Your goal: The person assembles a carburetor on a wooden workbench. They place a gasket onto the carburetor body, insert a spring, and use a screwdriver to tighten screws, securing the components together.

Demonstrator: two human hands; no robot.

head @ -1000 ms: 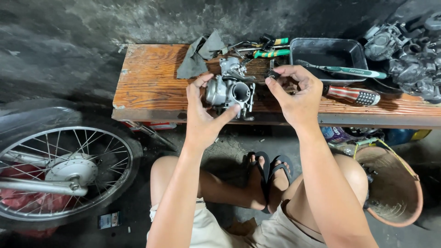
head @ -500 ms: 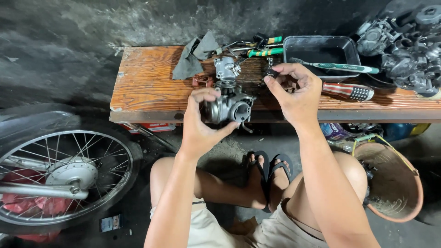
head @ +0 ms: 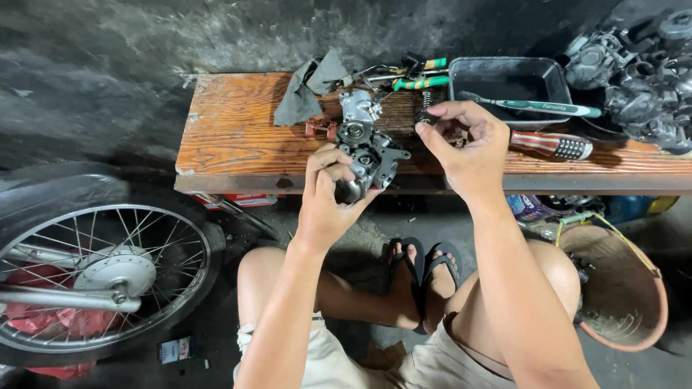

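Observation:
My left hand (head: 328, 194) grips a grey metal carburetor body (head: 369, 160) and holds it in front of the wooden bench's (head: 231, 144) edge. A second carburetor part (head: 357, 109) lies on the bench just behind it. My right hand (head: 468, 148) is raised over the bench with a small dark part (head: 425, 115) pinched between thumb and fingertips; its shape is too small to tell.
A grey rag (head: 310, 90), green-handled tools (head: 418, 78), a black tray (head: 508, 79) with a toothbrush (head: 540, 106), and a red striped screwdriver handle (head: 551, 144) lie on the bench. Engine parts (head: 638, 72) pile at right. A motorcycle wheel (head: 94, 274) stands left, a basket (head: 613, 288) right.
The carburetor body in my left hand has been turned and tipped, its round opening now facing down. My right hand keeps pinching the small part, held at about the same place.

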